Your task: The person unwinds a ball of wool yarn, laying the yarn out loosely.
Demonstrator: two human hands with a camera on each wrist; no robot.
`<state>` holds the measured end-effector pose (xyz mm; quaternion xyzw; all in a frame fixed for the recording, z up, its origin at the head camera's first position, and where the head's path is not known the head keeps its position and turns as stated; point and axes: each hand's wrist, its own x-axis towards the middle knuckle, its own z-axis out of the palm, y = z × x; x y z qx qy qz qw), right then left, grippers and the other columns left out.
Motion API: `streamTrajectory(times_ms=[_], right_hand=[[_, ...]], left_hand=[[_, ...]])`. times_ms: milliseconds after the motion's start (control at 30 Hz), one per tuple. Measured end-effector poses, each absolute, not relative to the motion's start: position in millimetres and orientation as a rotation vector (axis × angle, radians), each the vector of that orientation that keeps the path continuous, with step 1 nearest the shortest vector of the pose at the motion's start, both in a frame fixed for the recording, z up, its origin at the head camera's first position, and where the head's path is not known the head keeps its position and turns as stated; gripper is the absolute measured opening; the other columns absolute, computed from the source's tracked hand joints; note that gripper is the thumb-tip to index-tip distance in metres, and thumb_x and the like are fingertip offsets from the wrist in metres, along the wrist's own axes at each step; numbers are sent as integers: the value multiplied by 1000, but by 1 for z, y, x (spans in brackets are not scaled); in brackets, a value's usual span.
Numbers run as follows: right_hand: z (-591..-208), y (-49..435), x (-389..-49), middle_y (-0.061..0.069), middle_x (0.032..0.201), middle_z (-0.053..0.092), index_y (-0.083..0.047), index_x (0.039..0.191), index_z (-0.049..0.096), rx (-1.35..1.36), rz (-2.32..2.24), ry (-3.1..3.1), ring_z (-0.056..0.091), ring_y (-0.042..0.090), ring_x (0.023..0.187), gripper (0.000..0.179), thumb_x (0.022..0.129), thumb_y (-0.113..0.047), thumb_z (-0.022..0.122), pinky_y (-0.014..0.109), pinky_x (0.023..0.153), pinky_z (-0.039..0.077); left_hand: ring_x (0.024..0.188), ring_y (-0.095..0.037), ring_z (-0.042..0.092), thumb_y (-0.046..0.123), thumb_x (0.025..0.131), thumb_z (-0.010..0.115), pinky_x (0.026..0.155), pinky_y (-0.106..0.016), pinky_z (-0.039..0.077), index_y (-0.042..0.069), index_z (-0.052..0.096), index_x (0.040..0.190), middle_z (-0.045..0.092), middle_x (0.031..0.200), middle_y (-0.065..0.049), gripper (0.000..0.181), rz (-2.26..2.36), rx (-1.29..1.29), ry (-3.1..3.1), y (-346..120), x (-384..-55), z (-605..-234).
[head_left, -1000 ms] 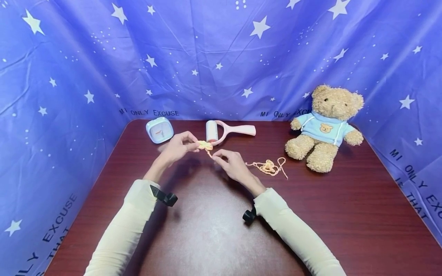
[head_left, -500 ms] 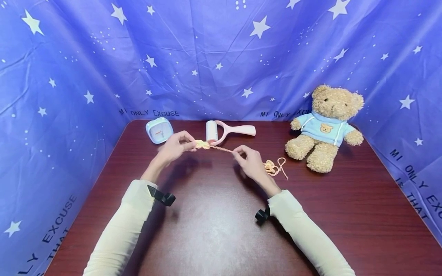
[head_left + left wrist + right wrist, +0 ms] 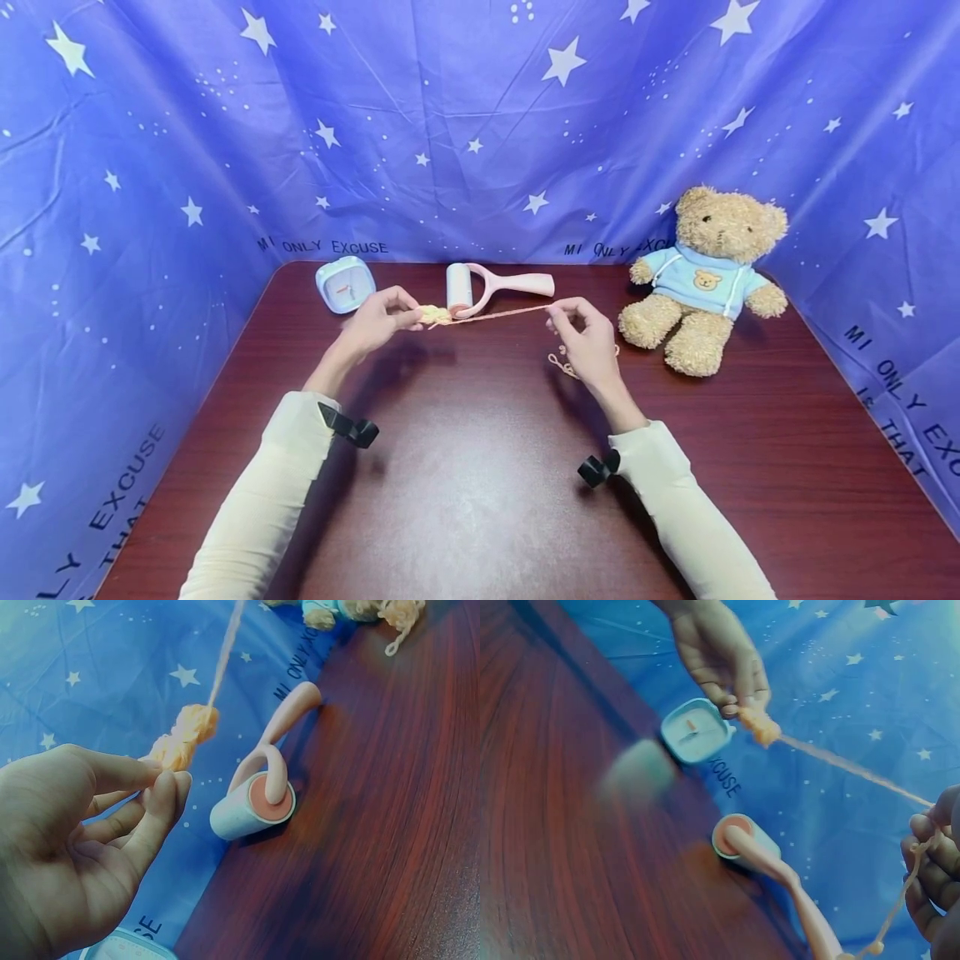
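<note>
The right hand (image 3: 591, 346), out of the left-wrist view, has moved rightward, pinching yarn (image 3: 196, 725) the left hand (image 3: 377, 322) also pinches.

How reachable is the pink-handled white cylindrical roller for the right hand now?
Probably yes: the pink handle lies near the right hand, with nothing visible between. But that hand pinches the thin peach yarn strand, likely needing release first.

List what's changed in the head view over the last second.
The right hand moved right and slightly away from the person; the strand between the hands now runs longer and straighter. No new grasp or release shows: the left hand, nearly in place, still pinches the yarn bundle, the right one the strand. Unmoved: clock, roller, bear.
</note>
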<state>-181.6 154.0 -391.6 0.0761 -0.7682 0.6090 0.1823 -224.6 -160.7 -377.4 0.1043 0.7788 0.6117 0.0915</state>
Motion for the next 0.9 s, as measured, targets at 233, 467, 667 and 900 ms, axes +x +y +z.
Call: streamTrajectory(times_ms=[233, 467, 667, 900], right_hand=[[-375, 169, -171, 8, 71, 64, 15, 98, 60, 110, 1828, -2048, 56, 4, 56, 17, 92, -1, 58, 17, 49, 50], [-391, 193, -182, -8, 67, 63, 11, 99, 61, -17, 1867, -1908, 59, 5, 63, 19, 93, -7, 61, 12, 46, 44], [-384, 199, -175, -8, 65, 62, 11, 96, 62, -67, 1838, -1888, 58, 5, 62, 17, 92, -6, 61, 13, 51, 45], [-394, 215, -181, -6, 66, 63, 8, 94, 64, -123, 1913, -1743, 58, 5, 62, 15, 92, -7, 61, 13, 53, 47]], left_hand=[[82, -18, 67, -6, 89, 60, 85, -39, 61, -15, 53, 102, 60, 89, -14, 18, 1818, 311, 2317, -162, -225, -377], [80, -16, 67, -5, 90, 59, 81, -33, 62, -16, 52, 103, 60, 87, -13, 18, 1821, 327, 2314, -163, -227, -378], [78, -14, 67, -5, 90, 59, 79, -30, 62, -15, 53, 103, 59, 87, -13, 18, 1823, 321, 2316, -161, -226, -376], [74, -8, 65, -6, 90, 59, 75, -25, 62, -15, 51, 102, 59, 85, -11, 17, 1829, 317, 2323, -161, -225, -375]])
